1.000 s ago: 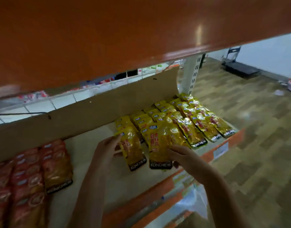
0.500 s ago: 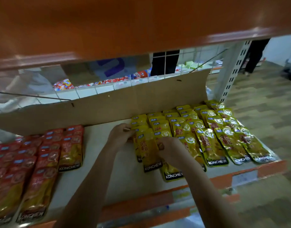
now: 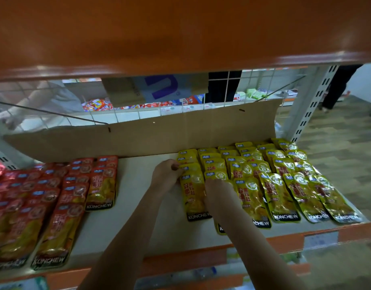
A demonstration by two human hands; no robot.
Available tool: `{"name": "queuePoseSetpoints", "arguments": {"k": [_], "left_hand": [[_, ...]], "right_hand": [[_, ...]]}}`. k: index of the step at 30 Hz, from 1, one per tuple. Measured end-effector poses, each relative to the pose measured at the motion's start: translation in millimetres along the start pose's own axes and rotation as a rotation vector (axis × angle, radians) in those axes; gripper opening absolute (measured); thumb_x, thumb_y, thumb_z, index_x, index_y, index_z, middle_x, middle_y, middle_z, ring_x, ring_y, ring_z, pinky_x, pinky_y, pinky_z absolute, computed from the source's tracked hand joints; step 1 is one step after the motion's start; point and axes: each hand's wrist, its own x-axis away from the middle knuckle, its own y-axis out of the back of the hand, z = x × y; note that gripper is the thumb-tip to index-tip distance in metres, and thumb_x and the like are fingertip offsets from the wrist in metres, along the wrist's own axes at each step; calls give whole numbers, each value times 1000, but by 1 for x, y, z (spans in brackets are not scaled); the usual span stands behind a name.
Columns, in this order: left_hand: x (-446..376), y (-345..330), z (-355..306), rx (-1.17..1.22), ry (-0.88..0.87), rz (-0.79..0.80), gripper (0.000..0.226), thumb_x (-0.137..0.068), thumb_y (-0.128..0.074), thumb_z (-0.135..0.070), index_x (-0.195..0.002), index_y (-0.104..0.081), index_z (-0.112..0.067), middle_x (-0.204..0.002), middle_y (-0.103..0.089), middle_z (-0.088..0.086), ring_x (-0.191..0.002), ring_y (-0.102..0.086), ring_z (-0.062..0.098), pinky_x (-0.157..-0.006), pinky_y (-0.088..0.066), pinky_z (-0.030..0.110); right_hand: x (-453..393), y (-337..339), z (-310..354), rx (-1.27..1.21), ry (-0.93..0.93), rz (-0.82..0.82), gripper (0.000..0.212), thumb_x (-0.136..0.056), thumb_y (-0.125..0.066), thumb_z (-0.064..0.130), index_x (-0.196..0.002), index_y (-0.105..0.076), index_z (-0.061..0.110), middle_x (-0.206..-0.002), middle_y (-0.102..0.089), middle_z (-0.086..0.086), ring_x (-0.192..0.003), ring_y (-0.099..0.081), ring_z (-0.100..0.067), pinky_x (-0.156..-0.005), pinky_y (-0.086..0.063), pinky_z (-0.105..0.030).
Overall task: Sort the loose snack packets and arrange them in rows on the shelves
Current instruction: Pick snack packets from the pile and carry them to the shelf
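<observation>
We reach both bare arms into an orange-framed store shelf [image 3: 138, 227], its pale board lined with flat snack packets. Our left hand [image 3: 166, 174] sits at the left edge of the yellow packets [image 3: 285, 185], fingers curled and pinching the upper corner of the leftmost yellow packet [image 3: 194, 195], which lies flat with its black "KONCHEW" band toward the shelf's front lip. Our right hand [image 3: 219, 193] lies just to the right of that packet, palm down, covering a neighbouring yellow packet whose black band pokes out beneath the wrist; we cannot tell whether its fingers grip or merely press. The yellow packets fill the right half of the shelf in overlapping rows that run from the front lip back to a strip of brown cardboard [image 3: 138, 139] standing along the shelf's rear. The red packets [image 3: 54, 206] lie in similar overlapping rows on the left half, well apart from the yellow ones, with bare board between the two groups. A white slotted upright [image 3: 312, 105] rises at the shelf's right rear corner. Behind the cardboard, a wire grid [image 3: 232, 91] shows more goods on the far side. The orange underside of the upper shelf [image 3: 180, 34] fills the top.
</observation>
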Motion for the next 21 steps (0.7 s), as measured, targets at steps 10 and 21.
{"name": "queuePoseSetpoints", "arguments": {"k": [10,21], "left_hand": [[29,47,14,-530,-144,-25,38,-96,-45,-36,-131,-51,-22,-132,-48,4,-120,-47,21,-95,-46,38],[117,249,132,-965,106,-141,55,-92,-48,-44,-139,-39,-18,-143,-37,10,-131,-33,31,-101,-37,45]], "right_hand": [[-36,5,40,14,300,-99,37,-97,-47,25,-131,-42,11,-133,-44,-8,-121,-47,-26,-90,-42,-33],[-23,-38,254,131,719,37,48,-90,-55,27,-134,-43,11,-140,-42,-9,-128,-40,-29,-105,-35,-36]]}}
